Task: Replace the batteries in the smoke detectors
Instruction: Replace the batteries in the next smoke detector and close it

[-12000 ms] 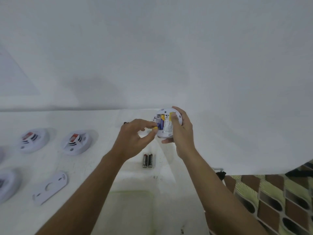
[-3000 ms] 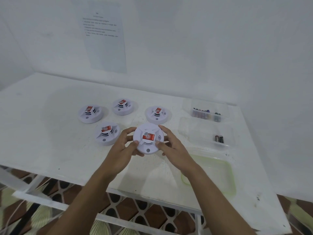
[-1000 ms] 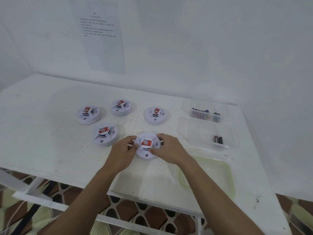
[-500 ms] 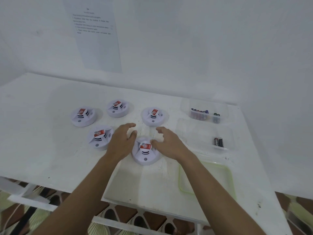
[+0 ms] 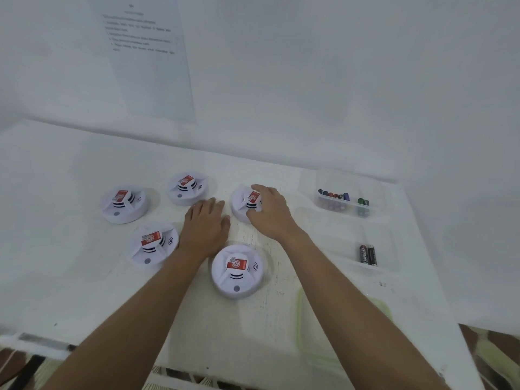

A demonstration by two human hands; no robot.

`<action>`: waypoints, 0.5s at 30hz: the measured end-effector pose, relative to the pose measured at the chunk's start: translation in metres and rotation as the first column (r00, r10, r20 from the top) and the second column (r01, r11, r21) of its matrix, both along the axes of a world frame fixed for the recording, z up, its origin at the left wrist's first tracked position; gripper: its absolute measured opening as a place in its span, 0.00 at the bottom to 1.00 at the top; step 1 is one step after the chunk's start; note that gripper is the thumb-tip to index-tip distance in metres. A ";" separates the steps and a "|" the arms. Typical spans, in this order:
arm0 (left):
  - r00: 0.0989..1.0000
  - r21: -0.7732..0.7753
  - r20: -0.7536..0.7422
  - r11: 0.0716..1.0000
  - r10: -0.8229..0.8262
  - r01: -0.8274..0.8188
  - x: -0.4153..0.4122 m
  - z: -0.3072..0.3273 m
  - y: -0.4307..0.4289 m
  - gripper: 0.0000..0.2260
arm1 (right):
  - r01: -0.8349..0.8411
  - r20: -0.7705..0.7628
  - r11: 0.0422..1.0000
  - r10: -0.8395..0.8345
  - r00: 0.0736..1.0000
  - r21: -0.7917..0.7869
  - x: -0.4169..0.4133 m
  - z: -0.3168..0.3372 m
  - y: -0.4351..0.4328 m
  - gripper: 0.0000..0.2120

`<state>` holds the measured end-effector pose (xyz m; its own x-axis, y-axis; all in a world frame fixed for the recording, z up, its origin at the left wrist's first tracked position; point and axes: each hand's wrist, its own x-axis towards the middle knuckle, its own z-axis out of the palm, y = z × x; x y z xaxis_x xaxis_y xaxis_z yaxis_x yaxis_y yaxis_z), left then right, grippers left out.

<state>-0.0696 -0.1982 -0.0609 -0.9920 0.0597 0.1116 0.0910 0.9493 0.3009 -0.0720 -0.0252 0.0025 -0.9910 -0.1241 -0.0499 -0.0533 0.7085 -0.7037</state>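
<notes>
Five white smoke detectors sit face-up on the white surface (image 5: 56, 249). The right hand (image 5: 268, 212) arches over the far detector (image 5: 243, 204) at mid-frame, with fingers curled over its top and far rim and thumb at its near edge, gripping it. The left hand (image 5: 206, 226) lies palm down just left of that detector, fingers straight and together, holding nothing. I cannot tell whether it touches the surface.

The near detector (image 5: 237, 270) stands between the two forearms, apart from both hands. The left detector (image 5: 123, 204), back detector (image 5: 187, 188) and mid-left detector (image 5: 152, 244) stand to the left.

At right, a clear box (image 5: 377, 190) holds loose batteries (image 5: 332, 196). Below it, a black pair (image 5: 367, 254) lies side by side in a clear tray (image 5: 343, 249). A green-rimmed lid (image 5: 301, 319) lies at lower right. A printed sheet (image 5: 146, 52) hangs on the wall at upper left.
</notes>
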 end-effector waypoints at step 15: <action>0.999 -0.010 -0.038 1.000 0.005 -0.006 -0.001 -0.001 0.000 0.24 | -0.212 0.126 0.904 0.178 0.976 0.370 -0.039 -0.002 0.006 0.41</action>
